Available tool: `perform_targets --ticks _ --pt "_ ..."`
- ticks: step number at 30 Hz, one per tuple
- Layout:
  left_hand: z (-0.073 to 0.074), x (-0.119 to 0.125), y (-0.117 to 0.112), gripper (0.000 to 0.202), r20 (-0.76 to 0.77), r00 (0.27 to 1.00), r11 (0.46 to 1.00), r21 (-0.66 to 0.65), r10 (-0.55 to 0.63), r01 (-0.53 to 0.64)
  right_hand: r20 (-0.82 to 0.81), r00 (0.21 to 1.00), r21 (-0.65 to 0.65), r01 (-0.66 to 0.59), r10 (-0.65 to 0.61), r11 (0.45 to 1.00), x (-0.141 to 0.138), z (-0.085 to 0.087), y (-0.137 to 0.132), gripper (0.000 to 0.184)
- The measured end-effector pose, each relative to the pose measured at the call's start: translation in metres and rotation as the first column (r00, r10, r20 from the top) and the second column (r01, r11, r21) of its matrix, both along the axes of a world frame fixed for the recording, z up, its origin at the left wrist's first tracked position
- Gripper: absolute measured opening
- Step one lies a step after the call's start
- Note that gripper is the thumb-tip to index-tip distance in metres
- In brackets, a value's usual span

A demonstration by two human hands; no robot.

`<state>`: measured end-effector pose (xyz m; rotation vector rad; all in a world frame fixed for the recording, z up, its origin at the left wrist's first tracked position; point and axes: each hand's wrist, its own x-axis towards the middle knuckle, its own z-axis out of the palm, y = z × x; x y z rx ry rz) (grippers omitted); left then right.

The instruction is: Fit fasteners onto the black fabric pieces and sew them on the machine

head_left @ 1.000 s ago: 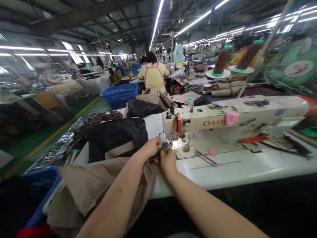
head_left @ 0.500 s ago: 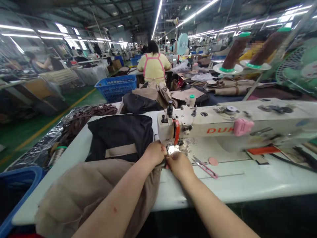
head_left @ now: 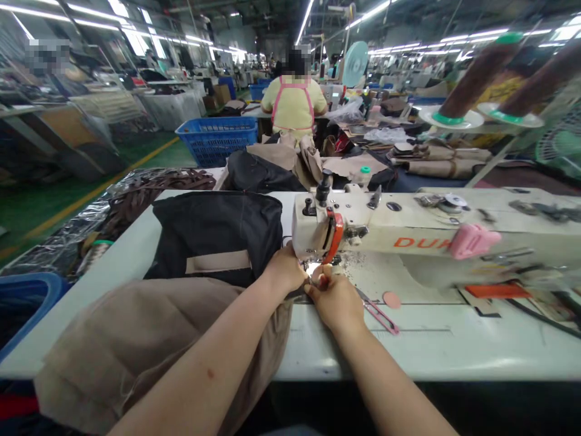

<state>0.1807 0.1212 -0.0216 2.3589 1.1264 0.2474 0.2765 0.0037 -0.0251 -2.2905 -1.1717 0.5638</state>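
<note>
A brown and black fabric piece lies over the left of the sewing table, its brown part (head_left: 181, 327) bunched toward me and its black part (head_left: 218, 224) spread behind. My left hand (head_left: 285, 270) is closed on the fabric's edge, just left of the lit needle area of the sewing machine (head_left: 381, 215). My right hand (head_left: 339, 300) pinches the same edge from the right, thumb and fingertips together. Much of the gripped edge is hidden by my fingers. Pink-handled thread snips (head_left: 382, 317) lie right of my right hand, beside a round pink disc (head_left: 392, 300).
A blue basket (head_left: 218, 136) stands beyond the table, and another blue bin (head_left: 40, 290) is at its left. Large brown thread cones (head_left: 476, 79) rise at the right. A person in a yellow top (head_left: 294, 106) sits ahead, back turned.
The view has shifted, so the background sits further right and higher. My right hand's fingers have moved slightly, with the fingertips lifted more. Both hands stay at the needle area.
</note>
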Motion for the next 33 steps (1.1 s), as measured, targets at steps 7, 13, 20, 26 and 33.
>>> perform_targets --ticks 7,13,20,26,33 --pt "0.011 -0.007 -0.017 0.014 -0.052 0.998 0.995 0.104 0.019 -0.014 -0.009 1.000 0.102 -0.015 0.016 0.995 -0.003 -0.009 -0.003 0.017" --pt "0.014 -0.043 -0.057 0.022 -0.076 0.979 0.939 0.278 -0.188 0.201 0.008 1.000 0.110 -0.005 0.004 0.994 0.000 -0.011 -0.003 0.016" --pt "-0.020 -0.073 -0.067 0.028 -0.048 0.936 0.708 0.641 -0.350 0.298 0.076 0.995 0.152 -0.075 0.064 0.985 0.002 -0.013 -0.008 0.014" --pt "-0.025 -0.072 -0.067 0.028 -0.022 0.937 0.679 0.683 -0.348 0.268 0.289 0.936 0.249 -0.275 0.199 0.929 0.005 -0.022 -0.024 0.019" --pt "-0.025 -0.070 -0.061 0.029 -0.036 0.942 0.700 0.660 -0.333 0.273 0.477 0.849 0.299 -0.402 0.229 0.866 0.006 -0.027 -0.028 0.025"
